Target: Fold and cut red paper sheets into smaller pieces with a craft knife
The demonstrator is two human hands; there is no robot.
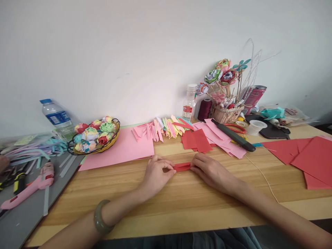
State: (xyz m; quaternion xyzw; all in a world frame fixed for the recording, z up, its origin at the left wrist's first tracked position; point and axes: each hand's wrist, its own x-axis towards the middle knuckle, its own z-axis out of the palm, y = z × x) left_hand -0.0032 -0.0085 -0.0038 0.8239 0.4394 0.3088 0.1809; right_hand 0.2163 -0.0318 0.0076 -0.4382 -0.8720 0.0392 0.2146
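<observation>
A small folded strip of red paper (182, 167) lies just over the wooden table (166, 211), held at both ends. My left hand (157, 174) pinches its left end between thumb and fingers; a ring and a green bangle show on this arm. At the right end, my right hand (209, 170) grips the paper with its fingers closed. Directly behind the hands is a small stack of red paper squares (197, 140). Pink paper strips (216, 135) lie beside it, with a dark-handled cutter (233, 135) across them.
Paper flowers fill a basket (114, 141) on a pink sheet (129, 147). A pink glue gun (31, 190) rests on the grey board at left, near a water bottle (57, 116). Folded paper pieces (168, 128) line the back. Red sheets (315, 160) lie right. Another hand (3, 162) shows far left.
</observation>
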